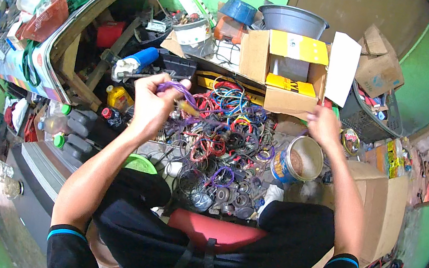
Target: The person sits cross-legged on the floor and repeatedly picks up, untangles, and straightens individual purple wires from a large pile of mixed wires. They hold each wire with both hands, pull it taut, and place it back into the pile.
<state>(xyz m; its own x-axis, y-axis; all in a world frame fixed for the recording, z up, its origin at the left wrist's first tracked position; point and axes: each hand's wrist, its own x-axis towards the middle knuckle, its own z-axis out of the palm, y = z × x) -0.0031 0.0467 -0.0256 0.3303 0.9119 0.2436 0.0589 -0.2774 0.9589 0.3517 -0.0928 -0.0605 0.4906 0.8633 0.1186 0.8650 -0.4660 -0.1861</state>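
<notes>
Black cloth sleeves with thin blue edges (66, 251) are closest, below both hands. The left hand (154, 103) is curled around some thin purple wire (185, 94). Below and right of that grip is a big messy pile of red, blue and black wires (216, 146). The right hand (324, 127) is by a brown cardboard box with yellow flaps (287, 102); I can't tell if it grips anything. A round blue-and-white tub (280, 166) sits just under it.

bold dark lettering stands on the lower yellow flap (289, 84) of the open brown cardboard box (287, 102); print on the blue-and-white cylindrical can (280, 167) and the small round dark-rimmed lid (350, 141) is too small to read.
</notes>
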